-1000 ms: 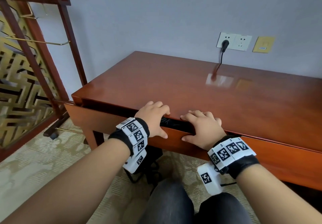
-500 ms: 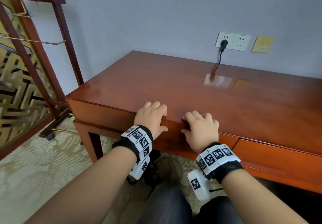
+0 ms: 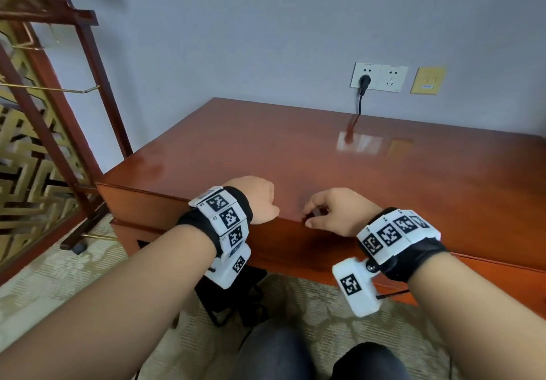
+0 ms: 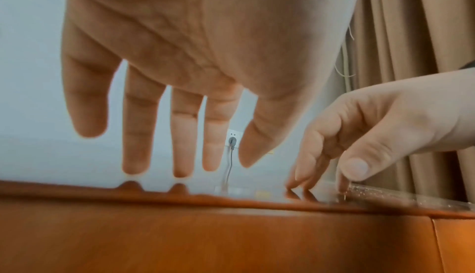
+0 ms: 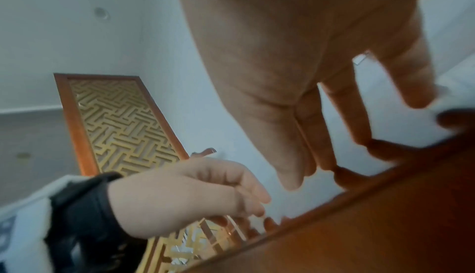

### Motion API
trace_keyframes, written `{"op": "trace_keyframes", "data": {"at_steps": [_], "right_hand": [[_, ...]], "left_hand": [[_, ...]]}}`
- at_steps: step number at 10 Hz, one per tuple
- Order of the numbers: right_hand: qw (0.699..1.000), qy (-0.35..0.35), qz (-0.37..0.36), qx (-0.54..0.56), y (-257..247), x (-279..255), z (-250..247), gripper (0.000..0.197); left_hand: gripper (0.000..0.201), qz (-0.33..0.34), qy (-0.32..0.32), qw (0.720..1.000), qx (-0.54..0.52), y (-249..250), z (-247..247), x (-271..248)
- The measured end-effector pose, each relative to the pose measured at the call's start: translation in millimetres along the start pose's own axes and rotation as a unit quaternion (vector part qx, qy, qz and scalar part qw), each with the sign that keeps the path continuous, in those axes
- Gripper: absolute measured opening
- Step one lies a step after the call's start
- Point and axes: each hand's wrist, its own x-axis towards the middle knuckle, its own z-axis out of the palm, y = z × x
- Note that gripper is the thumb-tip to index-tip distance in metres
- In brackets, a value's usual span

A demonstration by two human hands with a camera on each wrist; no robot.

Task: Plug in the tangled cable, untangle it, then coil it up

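A black plug [image 3: 364, 80] sits in the left white wall socket [image 3: 379, 77], and its cord [image 3: 359, 105] drops behind the brown wooden desk [image 3: 295, 149]. The plug [image 4: 232, 141] also shows between my fingers in the left wrist view. No other cable is visible. The drawer front [image 3: 295, 249] lies flush under the desk top. My left hand [image 3: 260, 199] hovers at the front edge, its fingers [image 4: 159, 135] straight and just above the wood. My right hand [image 3: 334, 211] is beside it, loosely curved, its fingertips [image 4: 303, 184] touching the top. Both hands hold nothing.
A wood and gold lattice screen [image 3: 29, 143] stands to the left of the desk. A yellow wall plate [image 3: 427, 80] is right of the sockets. A black frame [image 3: 233, 300] sits under the desk on patterned carpet. A tan curtain [image 4: 411, 23] hangs at the right.
The drawer, open with something black inside a second ago, has slid shut. Both hands have left its front and risen to the desk's top edge, fingers loosened.
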Motion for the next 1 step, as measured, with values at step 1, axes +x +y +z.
{"op": "trace_keyframes", "data": {"at_steps": [1], "right_hand": [[1.0, -0.002, 0.005, 0.012, 7.9, 2.0, -19.5, 0.019]], "left_hand": [[0.03, 0.009, 0.007, 1.0, -0.017, 11.6, -16.3, 11.7]]}}
